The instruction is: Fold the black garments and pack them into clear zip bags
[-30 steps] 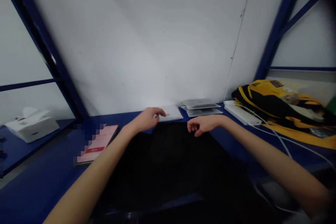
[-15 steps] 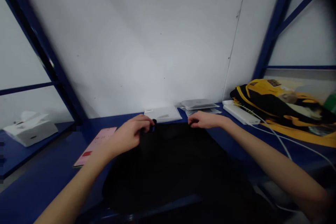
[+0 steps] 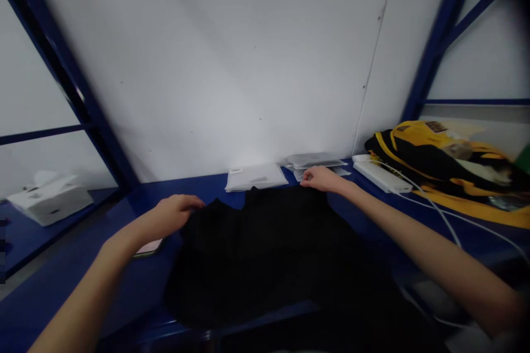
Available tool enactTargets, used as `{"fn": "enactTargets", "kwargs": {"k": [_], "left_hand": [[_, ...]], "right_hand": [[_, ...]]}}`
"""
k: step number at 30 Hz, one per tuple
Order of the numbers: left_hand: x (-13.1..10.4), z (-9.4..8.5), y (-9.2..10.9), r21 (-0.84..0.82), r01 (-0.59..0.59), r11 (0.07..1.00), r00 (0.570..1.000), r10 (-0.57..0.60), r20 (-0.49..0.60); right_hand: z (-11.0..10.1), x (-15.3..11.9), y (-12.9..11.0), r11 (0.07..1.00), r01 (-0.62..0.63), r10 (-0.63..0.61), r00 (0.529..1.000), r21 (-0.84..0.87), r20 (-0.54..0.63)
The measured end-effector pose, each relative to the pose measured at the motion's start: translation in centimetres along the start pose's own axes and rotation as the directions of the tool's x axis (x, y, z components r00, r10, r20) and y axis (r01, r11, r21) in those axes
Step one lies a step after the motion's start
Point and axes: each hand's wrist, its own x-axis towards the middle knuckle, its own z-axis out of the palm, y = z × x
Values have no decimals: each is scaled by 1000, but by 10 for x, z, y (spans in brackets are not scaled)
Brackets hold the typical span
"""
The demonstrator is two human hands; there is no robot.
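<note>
A black cloth [image 3: 273, 248] lies spread over the blue table, its near part running down past the front edge. My left hand [image 3: 176, 215] rests at the cloth's upper left edge, fingers stretched toward it and partly turned from view. At the cloth's far right corner, my right hand [image 3: 321, 178] has thumb and fingers pinched together on the fabric. Under my left wrist, a phone [image 3: 149, 247] with a pink screen is mostly hidden.
Flat white packets [image 3: 256, 176] and clear plastic ones [image 3: 317, 161] lie by the wall. A white power bank [image 3: 383, 177] with cables and a yellow-black bag [image 3: 447, 160] are at right. A tissue box [image 3: 50, 198] stands at left on the blue table [image 3: 53, 281].
My left hand has moved left and toward me, off the cloth's far edge to its left side. It now covers most of the phone. My right hand has barely moved.
</note>
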Motion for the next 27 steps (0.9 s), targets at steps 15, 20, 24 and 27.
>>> {"fn": "enactTargets", "kwargs": {"k": [15,20,24,27], "left_hand": [[63,44,93,222,-390,894,877,287,386],[66,52,85,187,-423,886,868,338,363],[36,24,79,150,-337,930,891,264,369],[10,10,69,174,-251,952,928,185,323]], "right_hand": [[-27,-32,-14,990,-30,-1,976,-137,-216],[-35,-78,-20,978,178,-187,979,111,78],[-28,-106,-12,957,230,-266,940,177,213],[-22,-113,-7,947,261,-297,934,187,197]]}}
